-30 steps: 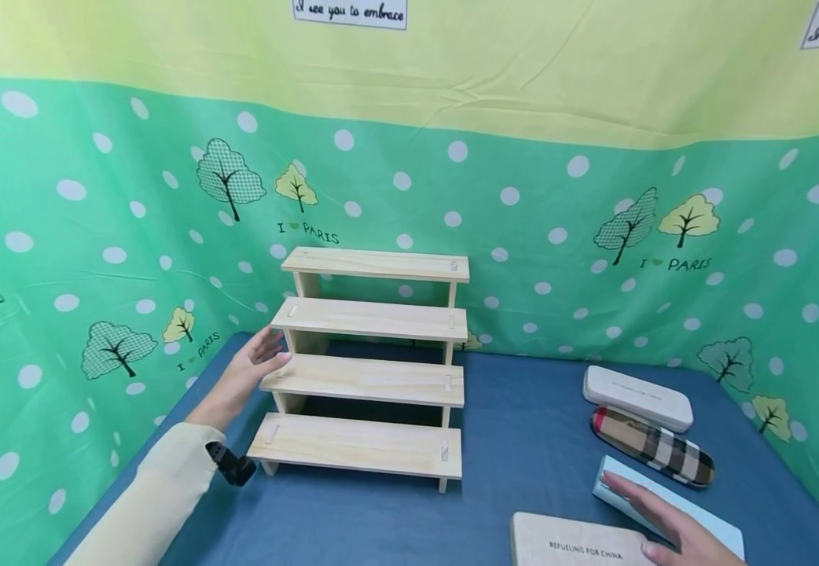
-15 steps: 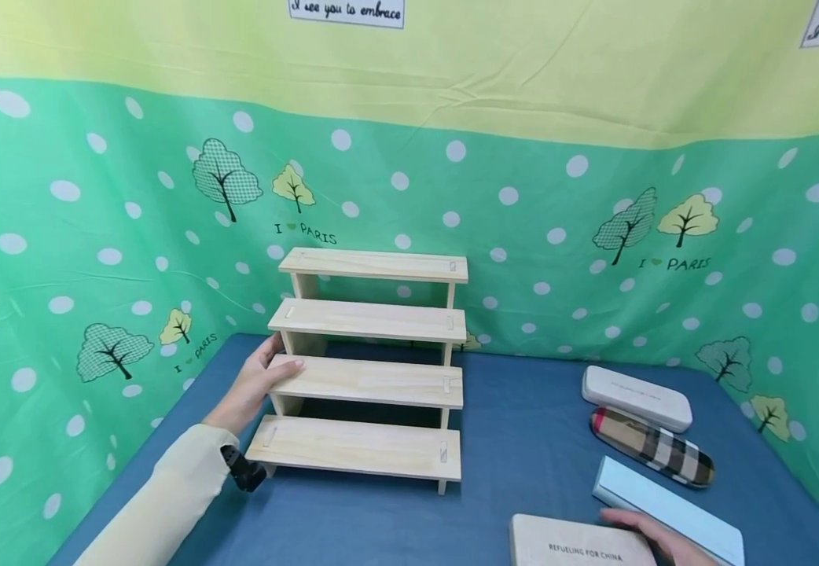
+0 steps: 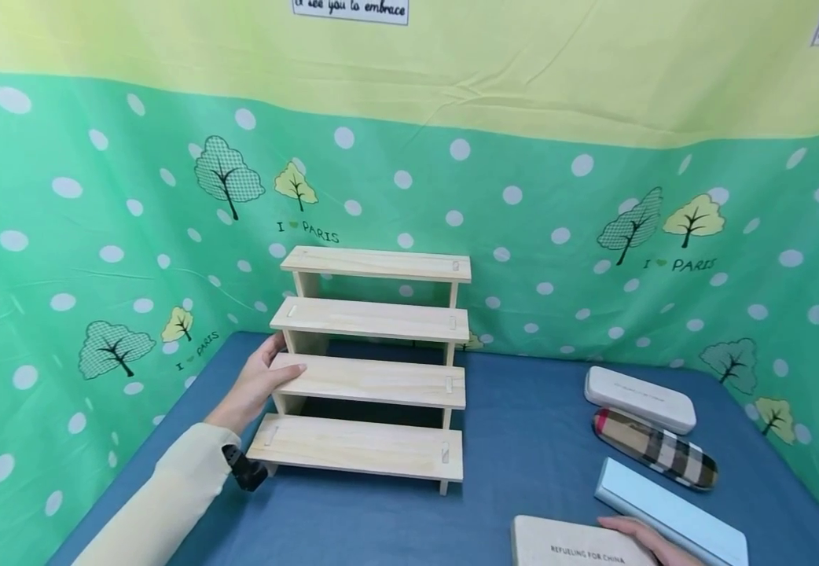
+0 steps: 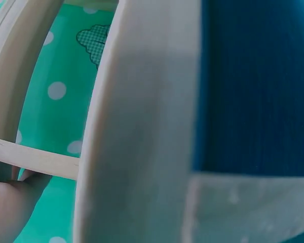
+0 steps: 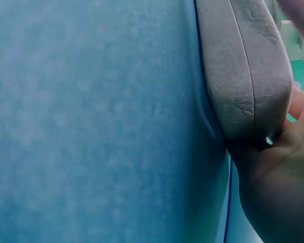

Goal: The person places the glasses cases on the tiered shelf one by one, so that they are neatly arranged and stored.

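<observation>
Rack [image 3: 370, 381], 4 shelves, stands upright at the centre of the frame on blue cloth [image 3: 504, 452]. Left hand [image 3: 257, 384], left of centre, grips the rack's left end: thumb on shelf 3 from the top, fingers partly hidden behind the end. Right hand [image 3: 653, 541], bottom right, holds the right end of the grey case [image 3: 572, 542]; the lower frame edge cuts off both. Blue box [image 3: 671, 507] lies just beside that hand; plaid case [image 3: 653, 448] and white case [image 3: 639, 398] lie above it, right of frame.
</observation>
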The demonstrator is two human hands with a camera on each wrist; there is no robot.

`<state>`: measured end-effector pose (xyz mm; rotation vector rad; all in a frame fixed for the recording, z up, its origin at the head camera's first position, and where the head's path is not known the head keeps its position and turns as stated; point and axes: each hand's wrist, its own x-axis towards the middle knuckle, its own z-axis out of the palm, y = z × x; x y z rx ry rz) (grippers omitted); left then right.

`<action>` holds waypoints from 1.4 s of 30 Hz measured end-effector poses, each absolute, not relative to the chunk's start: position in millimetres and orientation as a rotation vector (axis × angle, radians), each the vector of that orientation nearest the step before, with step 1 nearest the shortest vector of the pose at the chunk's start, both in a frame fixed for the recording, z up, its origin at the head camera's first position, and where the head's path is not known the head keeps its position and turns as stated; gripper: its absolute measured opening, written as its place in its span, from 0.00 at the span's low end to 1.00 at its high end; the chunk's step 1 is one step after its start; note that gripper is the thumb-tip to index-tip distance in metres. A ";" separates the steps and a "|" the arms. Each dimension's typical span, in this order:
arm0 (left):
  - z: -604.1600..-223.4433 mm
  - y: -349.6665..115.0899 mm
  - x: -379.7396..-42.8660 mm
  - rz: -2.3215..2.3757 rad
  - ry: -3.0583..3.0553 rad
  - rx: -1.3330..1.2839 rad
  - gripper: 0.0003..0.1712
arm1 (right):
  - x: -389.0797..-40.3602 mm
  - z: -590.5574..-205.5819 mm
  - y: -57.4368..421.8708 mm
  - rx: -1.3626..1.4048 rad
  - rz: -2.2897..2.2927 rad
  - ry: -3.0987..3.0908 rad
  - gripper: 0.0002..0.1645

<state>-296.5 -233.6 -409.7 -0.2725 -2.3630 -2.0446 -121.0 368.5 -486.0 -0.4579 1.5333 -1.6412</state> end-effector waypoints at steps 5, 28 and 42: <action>-410.4 -231.6 -297.1 -2.032 -2.367 -0.268 0.46 | -115.0 -481.2 362.5 -0.400 -1.686 1.582 0.27; -411.9 -206.1 -289.7 -1.992 -2.373 -0.258 0.45 | -108.6 -463.4 360.4 -0.429 -1.546 1.941 0.30; -410.2 -167.2 -284.1 -2.040 -2.346 -0.253 0.43 | -113.7 -433.7 348.3 -0.438 -1.544 2.136 0.37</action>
